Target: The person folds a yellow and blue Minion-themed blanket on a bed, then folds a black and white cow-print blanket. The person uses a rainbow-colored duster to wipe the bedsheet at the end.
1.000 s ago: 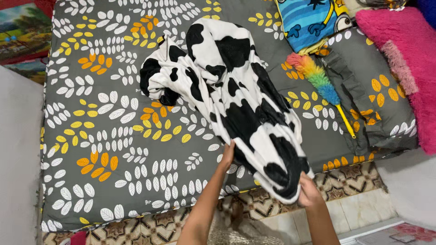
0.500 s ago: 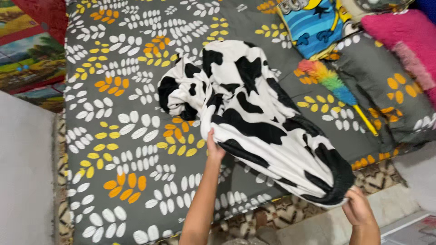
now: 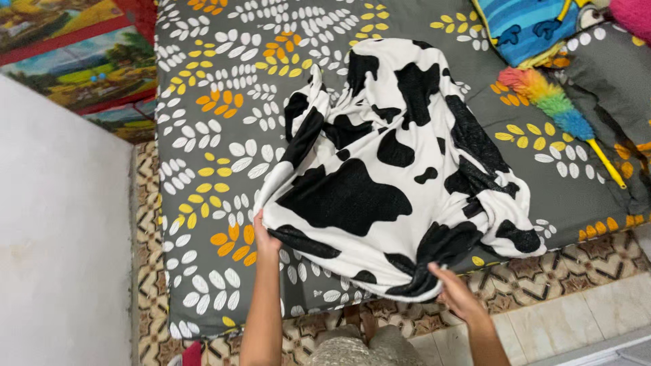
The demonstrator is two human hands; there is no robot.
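Fingers of both hands pinch the blanket's (image 3: pixel 386 183) near edge, left hand (image 3: pixel 266 234) and right hand (image 3: pixel 453 293) apart, stretching it flat. It lies on the mattress (image 3: pixel 217 156), a duster (image 3: pixel 566 118) beside it.

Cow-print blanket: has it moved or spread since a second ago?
Yes. The cow-print blanket has spread wider across the leaf-patterned mattress, its near-left corner drawn out leftward by the left hand, away from the rainbow duster.

A home bedroom — a mattress (image 3: pixel 217 203) in a leaf-print sheet lies on a patterned tile floor (image 3: pixel 576 264). Pillows (image 3: pixel 529 27) and a rainbow duster (image 3: pixel 556 108) sit on it — paintings (image 3: pixel 81 68) lean nearby.
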